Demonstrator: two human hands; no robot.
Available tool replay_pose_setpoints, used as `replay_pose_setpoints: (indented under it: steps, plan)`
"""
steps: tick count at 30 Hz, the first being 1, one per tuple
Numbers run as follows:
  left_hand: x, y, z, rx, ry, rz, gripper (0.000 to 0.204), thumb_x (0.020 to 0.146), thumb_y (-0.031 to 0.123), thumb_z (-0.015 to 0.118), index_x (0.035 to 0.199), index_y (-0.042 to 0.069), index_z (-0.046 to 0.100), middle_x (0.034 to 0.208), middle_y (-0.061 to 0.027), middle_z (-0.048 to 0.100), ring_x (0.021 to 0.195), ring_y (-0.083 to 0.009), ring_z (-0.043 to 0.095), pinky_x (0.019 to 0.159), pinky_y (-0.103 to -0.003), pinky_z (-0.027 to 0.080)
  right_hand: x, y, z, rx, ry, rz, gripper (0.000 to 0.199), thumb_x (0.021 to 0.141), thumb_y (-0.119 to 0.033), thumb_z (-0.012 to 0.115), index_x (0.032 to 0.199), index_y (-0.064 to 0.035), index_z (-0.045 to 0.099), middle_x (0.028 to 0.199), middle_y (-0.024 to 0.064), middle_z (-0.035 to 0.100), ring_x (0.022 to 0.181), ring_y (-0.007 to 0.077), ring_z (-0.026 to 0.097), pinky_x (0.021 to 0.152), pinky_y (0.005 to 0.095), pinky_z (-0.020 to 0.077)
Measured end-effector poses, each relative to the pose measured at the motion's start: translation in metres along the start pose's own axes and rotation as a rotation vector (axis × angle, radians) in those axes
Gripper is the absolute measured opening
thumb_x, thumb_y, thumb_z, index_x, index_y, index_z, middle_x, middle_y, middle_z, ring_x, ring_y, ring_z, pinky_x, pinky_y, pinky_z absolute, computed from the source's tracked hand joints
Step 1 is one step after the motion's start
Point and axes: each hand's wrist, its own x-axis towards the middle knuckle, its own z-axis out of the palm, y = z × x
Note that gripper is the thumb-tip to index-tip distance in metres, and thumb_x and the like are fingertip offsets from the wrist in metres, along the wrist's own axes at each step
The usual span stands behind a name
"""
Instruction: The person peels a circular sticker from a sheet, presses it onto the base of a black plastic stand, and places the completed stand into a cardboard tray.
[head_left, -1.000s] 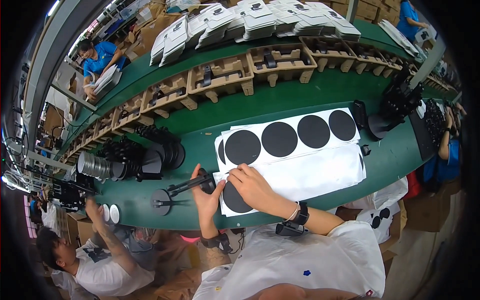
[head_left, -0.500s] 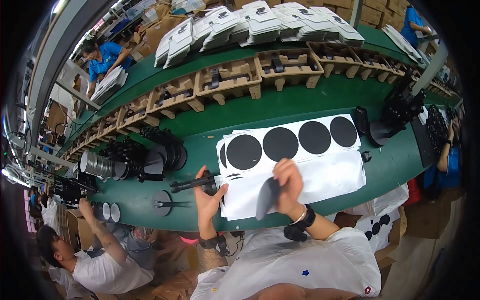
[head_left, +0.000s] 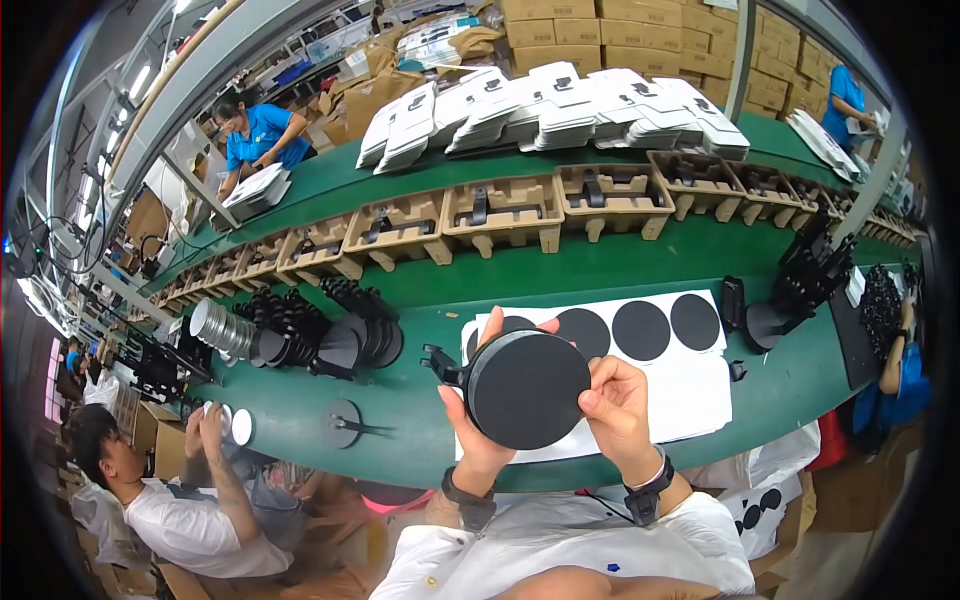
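Note:
In front of me a stand with a round base is held up, its black bracket arm (head_left: 442, 365) sticking out to the left. A round black pad (head_left: 530, 392) covers the base face turned toward me. My left hand (head_left: 478, 440) is closed around the base from the left and behind, thumb at its lower left edge. At the right edge, my right hand (head_left: 622, 408) grips the rim with bent fingers and thumb. Beneath them lie white sheets (head_left: 690, 392) carrying black round pads (head_left: 641, 330), partly hidden by the held stand.
On the green table, a single round-based stand (head_left: 340, 424) lies left of my hands. Further left are stacked black stands (head_left: 362, 340) and silver discs (head_left: 222, 328). Brown moulded trays (head_left: 500, 222) line the far side below white flat packages (head_left: 565, 105). A co-worker (head_left: 190, 510) sits at left.
The pad in my right hand has come against the stand's base. The left hand has turned the stand so its base faces me. The view has shifted slightly.

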Motion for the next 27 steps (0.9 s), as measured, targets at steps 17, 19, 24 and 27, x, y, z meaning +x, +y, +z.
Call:
replay_pose_setpoints:
  steps: [17,19,24,27]
  plan:
    - [0.001,-0.011,0.020,0.108,-0.027,0.007,0.096,0.079,0.078,0.031,0.147,0.014,0.011,0.137,-0.0266,0.036,0.118,-0.0440,0.046,0.098,-0.052,0.040,-0.006,-0.009,-0.006,-0.091,0.094,-0.069,0.011,0.080,0.007,0.062,0.082,0.0019,0.053,0.080,0.0059,0.054,0.069,0.0104,0.060,0.057,0.0224,0.0540]
    - [0.001,-0.010,0.023,0.134,-0.031,0.019,0.093,0.078,0.071,0.041,0.146,0.014,0.014,0.136,-0.0276,0.037,0.118,-0.0446,0.046,0.097,-0.051,0.041,-0.007,-0.010,-0.005,-0.110,0.095,-0.083,0.011,0.080,0.008,0.062,0.082,0.0019,0.053,0.080,0.0061,0.054,0.069,0.0103,0.060,0.058,0.0219,0.0536]
    - [0.001,-0.012,0.022,0.071,0.023,0.008,0.089,0.073,0.054,0.053,0.145,0.014,0.019,0.133,-0.0284,0.040,0.116,-0.0456,0.047,0.095,-0.051,0.043,-0.007,-0.009,-0.005,-0.188,0.098,-0.135,0.012,0.079,0.010,0.062,0.082,0.0019,0.054,0.080,0.0066,0.056,0.069,0.0094,0.060,0.062,0.0199,0.0517]
    - [0.000,-0.014,0.022,0.038,0.032,0.028,0.086,0.073,0.051,0.053,0.144,0.015,0.022,0.131,-0.0278,0.041,0.115,-0.0453,0.048,0.095,-0.051,0.043,-0.007,-0.010,-0.003,-0.218,0.102,-0.146,0.012,0.078,0.011,0.062,0.081,0.0018,0.054,0.080,0.0068,0.056,0.069,0.0091,0.060,0.064,0.0191,0.0505]
